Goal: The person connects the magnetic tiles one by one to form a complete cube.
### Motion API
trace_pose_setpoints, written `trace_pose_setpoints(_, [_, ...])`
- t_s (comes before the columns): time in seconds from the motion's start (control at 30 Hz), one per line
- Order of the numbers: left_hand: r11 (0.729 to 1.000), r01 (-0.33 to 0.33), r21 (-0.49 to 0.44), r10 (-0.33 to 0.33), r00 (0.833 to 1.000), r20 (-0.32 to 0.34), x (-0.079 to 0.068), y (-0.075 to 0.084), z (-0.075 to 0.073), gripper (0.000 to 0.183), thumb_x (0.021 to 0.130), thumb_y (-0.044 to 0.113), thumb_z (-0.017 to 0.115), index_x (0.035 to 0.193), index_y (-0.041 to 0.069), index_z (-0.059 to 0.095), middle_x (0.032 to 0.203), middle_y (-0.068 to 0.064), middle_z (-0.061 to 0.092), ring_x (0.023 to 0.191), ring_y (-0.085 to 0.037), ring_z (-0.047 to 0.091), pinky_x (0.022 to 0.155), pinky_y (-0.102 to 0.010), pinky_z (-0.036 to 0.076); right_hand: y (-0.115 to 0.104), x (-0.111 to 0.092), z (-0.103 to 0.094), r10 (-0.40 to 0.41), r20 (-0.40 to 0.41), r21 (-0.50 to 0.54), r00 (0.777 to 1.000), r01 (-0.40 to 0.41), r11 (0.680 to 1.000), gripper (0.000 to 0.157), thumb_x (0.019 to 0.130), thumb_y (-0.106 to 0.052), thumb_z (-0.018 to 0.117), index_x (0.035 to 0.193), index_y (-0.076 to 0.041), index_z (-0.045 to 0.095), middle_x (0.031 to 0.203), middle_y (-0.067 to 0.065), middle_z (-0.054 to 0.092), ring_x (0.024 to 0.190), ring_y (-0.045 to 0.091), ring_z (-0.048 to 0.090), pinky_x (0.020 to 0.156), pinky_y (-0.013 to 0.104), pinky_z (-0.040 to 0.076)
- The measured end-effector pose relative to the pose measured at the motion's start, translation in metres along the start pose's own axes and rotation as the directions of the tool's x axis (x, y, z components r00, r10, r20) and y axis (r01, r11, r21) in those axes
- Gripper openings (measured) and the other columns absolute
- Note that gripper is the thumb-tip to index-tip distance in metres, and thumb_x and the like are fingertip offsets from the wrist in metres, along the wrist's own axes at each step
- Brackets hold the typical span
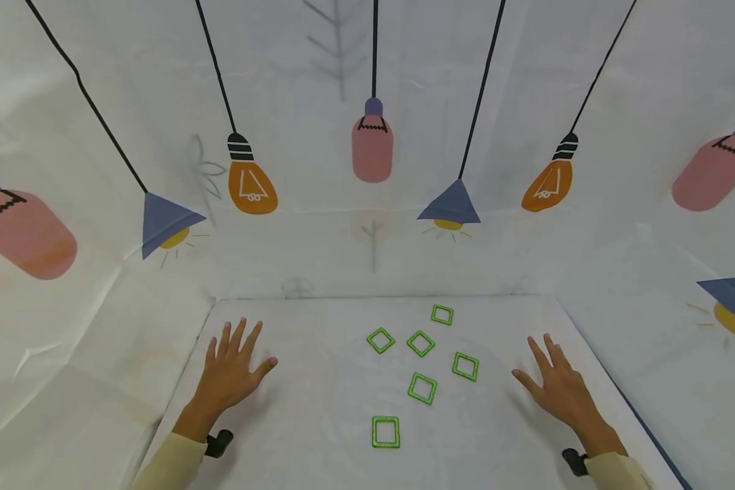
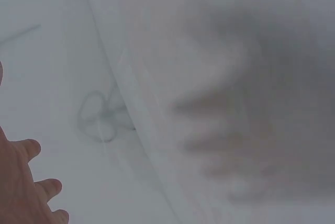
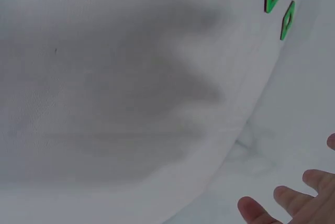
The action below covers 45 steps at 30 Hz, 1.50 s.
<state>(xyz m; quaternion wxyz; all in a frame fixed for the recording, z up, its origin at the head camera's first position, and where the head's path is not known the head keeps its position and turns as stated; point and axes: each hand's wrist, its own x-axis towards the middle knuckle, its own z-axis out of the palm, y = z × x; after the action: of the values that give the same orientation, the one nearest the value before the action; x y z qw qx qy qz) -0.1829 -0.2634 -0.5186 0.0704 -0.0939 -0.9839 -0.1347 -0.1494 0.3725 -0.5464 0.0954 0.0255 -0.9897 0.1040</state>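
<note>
Several green square frames (image 1: 385, 447) lie scattered over the middle of the white table, some turned at an angle. My left hand (image 1: 228, 378) hovers over the table's left side, fingers spread, holding nothing. On the right side my right hand (image 1: 560, 388) is held the same way, its fingers apart and nothing in them. Both hands are apart from the green frames. The left wrist view shows the left fingers (image 2: 49, 187) and a hand shadow on the white surface. In the right wrist view, two green frames (image 3: 287, 21) show at the upper right, near the right fingers (image 3: 293, 199).
The white table (image 1: 318, 435) meets a white sheet wall (image 1: 306, 252) printed with hanging lamps and bulbs at the back and sides. Its right edge (image 1: 625, 398) shows as a dark line. A dark wrist strap device (image 1: 219, 444) sits on the left wrist.
</note>
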Motion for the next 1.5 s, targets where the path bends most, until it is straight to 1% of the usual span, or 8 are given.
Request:
trace_pose_setpoints(0.1, [1.0, -0.018, -0.021, 0.018, 1.0, 0.015, -0.004, 0.011, 0.011, 0.085, 0.094, 0.067, 0.05, 0.159, 0.018, 0.025, 0.164, -0.023, 0.019, 0.151, -0.051, 0.008, 0.115, -0.073, 0.007, -0.008, 0.007, 0.004, -0.018, 0.015, 0.009, 1.0, 0.018, 1.0, 0.087, 0.095, -0.054, 0.061, 0.158, -0.007, 0.022, 0.158, 0.033, 0.021, 0.133, 0.059, 0.036, 0.09, 0.078, 0.039])
trace_pose_setpoints(0.3, [0.998, -0.038, -0.054, 0.039, 0.999, 0.01, -0.013, 0.028, 0.028, 0.084, 0.092, 0.066, 0.054, 0.157, 0.018, 0.031, 0.163, -0.021, 0.024, 0.151, -0.049, 0.013, 0.115, -0.072, 0.012, -0.026, 0.015, 0.015, 0.002, 0.113, 0.082, 0.994, -0.011, 0.997, 0.085, 0.094, -0.047, 0.066, 0.156, -0.004, 0.026, 0.159, 0.032, 0.021, 0.136, 0.058, 0.033, 0.098, 0.074, 0.039])
trace_pose_setpoints(0.57, [0.994, -0.091, -0.058, 0.092, 0.996, 0.002, -0.022, 0.046, 0.045, 0.095, 0.077, 0.062, 0.075, 0.154, 0.02, 0.039, 0.162, -0.017, 0.03, 0.15, -0.047, 0.018, 0.114, -0.07, 0.02, -0.049, 0.019, 0.025, -0.042, 0.126, 0.158, 0.991, 0.022, 0.987, 0.081, 0.092, -0.038, 0.071, 0.152, -0.001, 0.033, 0.157, 0.031, 0.026, 0.137, 0.055, 0.035, 0.1, 0.07, 0.041])
trace_pose_setpoints(0.77, [0.992, -0.101, -0.072, 0.103, 0.994, 0.024, -0.028, 0.06, 0.052, 0.094, 0.076, 0.063, 0.075, 0.152, 0.019, 0.042, 0.161, -0.017, 0.033, 0.15, -0.046, 0.022, 0.113, -0.071, 0.026, -0.059, 0.021, 0.032, -0.072, 0.139, 0.17, 0.988, 0.048, 0.984, 0.078, 0.091, -0.034, 0.071, 0.152, -0.002, 0.035, 0.155, 0.03, 0.031, 0.138, 0.052, 0.037, 0.102, 0.067, 0.042])
trace_pose_setpoints(0.97, [0.99, -0.093, -0.105, 0.101, 0.992, 0.081, -0.029, 0.077, 0.059, 0.092, 0.078, 0.065, 0.072, 0.153, 0.02, 0.041, 0.162, -0.015, 0.032, 0.151, -0.043, 0.022, 0.115, -0.069, 0.025, -0.062, 0.023, 0.038, -0.066, 0.152, 0.184, 0.986, 0.038, 0.982, 0.08, 0.09, -0.038, 0.072, 0.151, -0.002, 0.036, 0.154, 0.03, 0.034, 0.138, 0.051, 0.038, 0.104, 0.066, 0.041])
trace_pose_setpoints(1.2, [0.982, -0.097, -0.163, 0.115, 0.987, 0.11, -0.033, 0.094, 0.069, 0.091, 0.078, 0.066, 0.07, 0.152, 0.019, 0.043, 0.16, -0.012, 0.036, 0.151, -0.039, 0.025, 0.117, -0.066, 0.024, -0.065, 0.026, 0.045, -0.116, 0.082, 0.18, 0.99, 0.099, 0.979, 0.072, 0.089, -0.03, 0.075, 0.142, 0.007, 0.044, 0.143, 0.031, 0.046, 0.129, 0.049, 0.049, 0.102, 0.061, 0.046])
trace_pose_setpoints(1.37, [0.971, -0.112, -0.211, 0.139, 0.983, 0.117, -0.036, 0.107, 0.082, 0.093, 0.078, 0.068, 0.07, 0.15, 0.016, 0.044, 0.159, -0.013, 0.039, 0.149, -0.04, 0.028, 0.114, -0.068, 0.026, -0.07, 0.028, 0.048, -0.094, 0.095, 0.175, 0.991, 0.077, 0.982, 0.062, 0.088, -0.025, 0.077, 0.133, 0.008, 0.051, 0.135, 0.029, 0.052, 0.122, 0.046, 0.056, 0.099, 0.057, 0.049])
trace_pose_setpoints(1.5, [0.96, -0.119, -0.253, 0.155, 0.98, 0.124, -0.039, 0.117, 0.093, 0.093, 0.077, 0.069, 0.069, 0.15, 0.017, 0.044, 0.158, -0.013, 0.039, 0.149, -0.04, 0.029, 0.114, -0.068, 0.027, -0.072, 0.031, 0.05, -0.073, 0.131, 0.181, 0.989, 0.049, 0.982, 0.062, 0.088, -0.024, 0.076, 0.135, 0.008, 0.05, 0.134, 0.028, 0.052, 0.122, 0.045, 0.056, 0.1, 0.057, 0.049])
